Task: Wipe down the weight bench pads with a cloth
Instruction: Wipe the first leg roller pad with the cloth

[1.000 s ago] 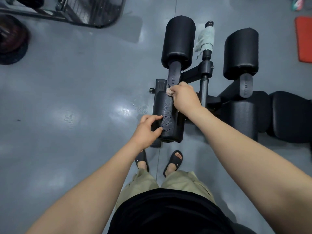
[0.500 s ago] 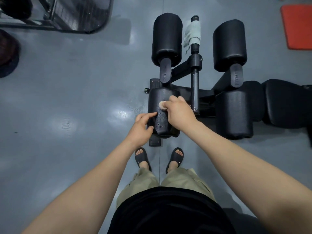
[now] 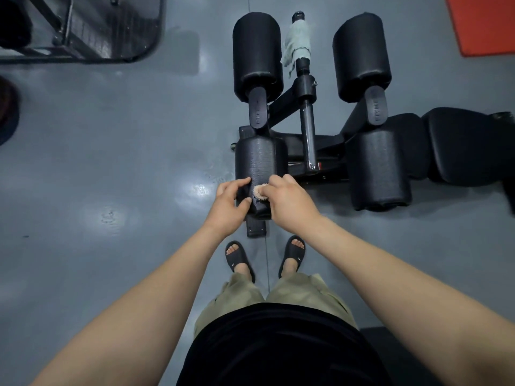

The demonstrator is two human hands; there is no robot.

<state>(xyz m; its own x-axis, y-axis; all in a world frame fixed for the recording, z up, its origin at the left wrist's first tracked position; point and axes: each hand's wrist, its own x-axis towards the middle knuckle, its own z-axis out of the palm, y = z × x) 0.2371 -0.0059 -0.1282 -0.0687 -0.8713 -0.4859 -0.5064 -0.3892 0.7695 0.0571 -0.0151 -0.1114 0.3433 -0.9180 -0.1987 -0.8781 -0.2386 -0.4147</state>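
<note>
Through the head camera I am looking straight down at the leg-roller end of a black weight bench. My left hand [image 3: 228,203] is gripping the near end of the near-left roller pad [image 3: 260,157], with fingers curled over its left side and the thumb against its end, steadying it. My right hand [image 3: 289,201] is closed around a small beige cloth [image 3: 259,190]. The cloth is bunched into a wad that is showing between thumb and forefinger, and I am pressing it on top of that pad, just beside the left fingertips. I am judging this as mid-wipe on the first of several pads, whose surface is looking speckled, possibly damp. Next, I am expecting to need firm strokes along and around this roller. After that I am expecting to shift to the near-right roller pad [image 3: 380,168], the two far rollers and the seat pad [image 3: 459,146]. A grey-green rag [image 3: 297,43] is hanging on the centre post.
</note>
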